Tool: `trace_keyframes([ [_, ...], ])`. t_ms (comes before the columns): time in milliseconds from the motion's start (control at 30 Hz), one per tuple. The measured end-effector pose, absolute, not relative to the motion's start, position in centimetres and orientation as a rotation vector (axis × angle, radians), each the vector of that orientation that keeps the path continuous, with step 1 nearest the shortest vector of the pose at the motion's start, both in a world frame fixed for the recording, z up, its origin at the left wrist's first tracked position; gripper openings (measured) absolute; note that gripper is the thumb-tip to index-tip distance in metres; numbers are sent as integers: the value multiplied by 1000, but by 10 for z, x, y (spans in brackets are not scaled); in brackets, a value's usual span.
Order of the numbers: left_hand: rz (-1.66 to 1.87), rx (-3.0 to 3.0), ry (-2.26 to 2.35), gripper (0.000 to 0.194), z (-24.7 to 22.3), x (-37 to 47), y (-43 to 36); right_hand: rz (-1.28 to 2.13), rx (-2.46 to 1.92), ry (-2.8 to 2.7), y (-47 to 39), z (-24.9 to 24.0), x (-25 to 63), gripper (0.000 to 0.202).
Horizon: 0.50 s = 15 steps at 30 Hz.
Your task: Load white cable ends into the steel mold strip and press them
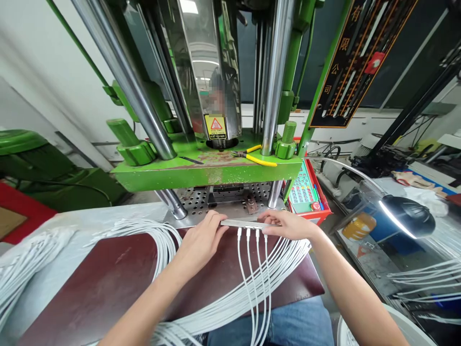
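Between my two hands is a flat metal bar [237,223], level in front of the press. My left hand [205,235] pinches its left end, and my right hand [284,224] grips the right end. Several white cables [249,269] hang from the bar's near edge, their white plug ends at the bar, and run down over my lap. Behind the bar lies the press bed, a perforated metal plate [194,204] with a dark metal block [230,194] on it. A thick bundle of white cables [230,305] curves across the dark red board [108,278] below my hands.
Yellow-handled pliers [261,158] lie on the green press platen [209,175]. A control panel [304,192] with a red button stands right of it. Farther right is a lit lamp [406,216]. More white cables [32,264] lie at the left; a white bucket [378,317] stands lower right.
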<state>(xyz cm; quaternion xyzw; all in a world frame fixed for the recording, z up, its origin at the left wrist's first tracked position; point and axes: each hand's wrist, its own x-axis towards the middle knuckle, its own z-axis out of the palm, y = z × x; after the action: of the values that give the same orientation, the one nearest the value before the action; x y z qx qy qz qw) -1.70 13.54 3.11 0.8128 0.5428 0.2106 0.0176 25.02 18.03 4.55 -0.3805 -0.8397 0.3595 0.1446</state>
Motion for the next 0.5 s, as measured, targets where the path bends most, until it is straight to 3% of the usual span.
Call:
trace_keyframes([
  [133,953,2284,1610,27,41,0,137,900,-1002,-2367,176,55,232,32],
  [233,1206,1456,1519,40,32,23,125,794,-1081,-2311,178,55,226,31],
  [333,912,781,1113,50,15,54,95,719,-1086,-2318,185,55,227,29],
  [500,746,653,831,43,-7,87,54,678,-1066,-2400,198,57,218,28],
])
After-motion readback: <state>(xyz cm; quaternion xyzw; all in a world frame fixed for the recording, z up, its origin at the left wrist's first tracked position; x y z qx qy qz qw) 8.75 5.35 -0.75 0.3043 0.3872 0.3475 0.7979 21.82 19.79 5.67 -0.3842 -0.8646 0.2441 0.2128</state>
